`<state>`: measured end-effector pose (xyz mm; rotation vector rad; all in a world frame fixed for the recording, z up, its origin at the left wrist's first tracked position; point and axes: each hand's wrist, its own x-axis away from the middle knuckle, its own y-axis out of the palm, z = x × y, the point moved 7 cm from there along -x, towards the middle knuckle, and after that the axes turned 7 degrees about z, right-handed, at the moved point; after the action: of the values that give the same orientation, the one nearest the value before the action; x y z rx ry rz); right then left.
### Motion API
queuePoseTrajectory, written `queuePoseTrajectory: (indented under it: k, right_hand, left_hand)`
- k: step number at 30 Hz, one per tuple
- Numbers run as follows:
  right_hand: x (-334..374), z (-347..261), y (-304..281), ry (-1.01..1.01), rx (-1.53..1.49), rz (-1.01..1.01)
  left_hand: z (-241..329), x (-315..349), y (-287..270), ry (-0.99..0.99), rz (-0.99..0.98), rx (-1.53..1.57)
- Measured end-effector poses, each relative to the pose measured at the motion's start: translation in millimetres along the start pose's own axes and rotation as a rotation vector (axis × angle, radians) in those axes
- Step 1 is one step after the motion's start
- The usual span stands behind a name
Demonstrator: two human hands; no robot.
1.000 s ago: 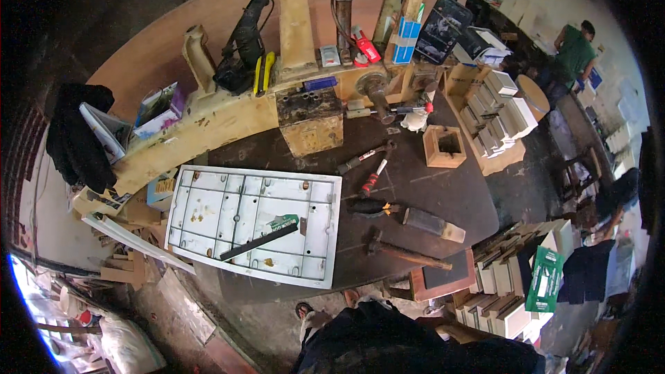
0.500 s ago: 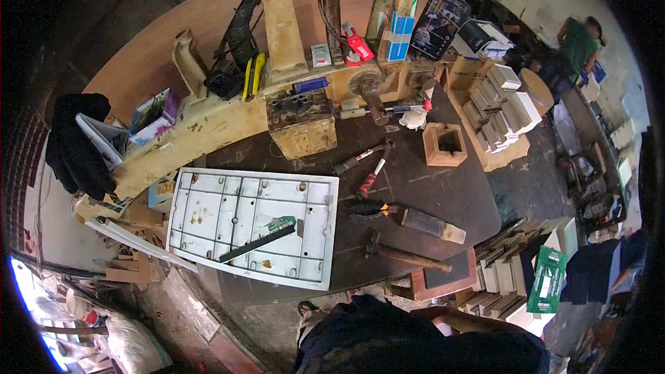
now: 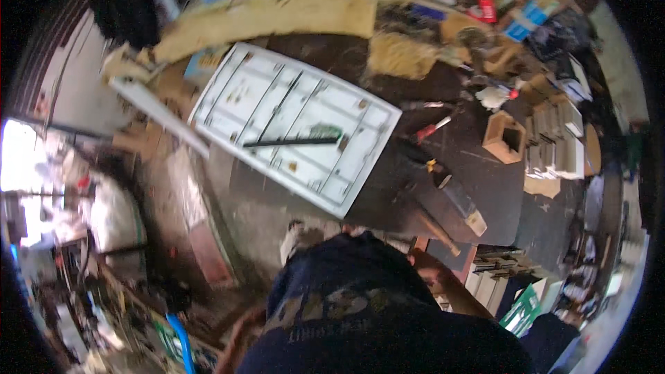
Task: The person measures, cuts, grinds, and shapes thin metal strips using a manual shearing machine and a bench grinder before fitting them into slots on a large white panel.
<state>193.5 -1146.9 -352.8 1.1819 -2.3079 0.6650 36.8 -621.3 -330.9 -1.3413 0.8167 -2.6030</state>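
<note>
My right forearm comes up beside my dark shirt (image 3: 325, 305), and my right hand (image 3: 425, 263) is at the table's near edge, close to a wooden-framed drawer or box (image 3: 443, 253). Its fingers are blurred, so what they hold, if anything, does not show. Of my left arm (image 3: 242, 332), only a part shows at the lower left; the hand is out of sight. Nearest to my right hand lies a hammer (image 3: 438, 230) with a wooden handle. On the table rests a white ribbed panel (image 3: 228, 107) with a dark flat strip (image 3: 291, 142) and a green packet (image 3: 325, 130) on it.
Further right on the table lie a wide flat-bladed tool (image 3: 460, 204), pliers (image 3: 433, 128) with red grips and an open wooden box (image 3: 495, 140). Stacked white pieces (image 3: 557, 135) stand beyond. A yellowish wooden block (image 3: 402, 55) sits at the back. A white sack (image 3: 118, 215) stands at left.
My view has swung down and left, so the table appears higher and tilted. More of my shirt and right arm shows, and part of my left arm has come into view. The tabletop things appear unmoved.
</note>
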Motion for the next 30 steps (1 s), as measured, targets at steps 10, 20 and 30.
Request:
queuePoseTrajectory:
  k: [10,20,30]
  right_hand:
    - [-11.9,-100.8,-14.2,0.012,0.571,-0.027]
    - [54.6,-215.3,-96.4,0.019,0.182,0.706]
    - [1.7,-392.4,-66.3,-0.69,-0.364,0.543]
  left_hand:
    - [272.8,-52.0,-54.0,0.852,0.557,-0.118]
    - [372.9,-152.0,-58.6,0.996,0.405,-0.396]
    - [349.5,96.4,-35.4,0.682,-0.255,0.994]
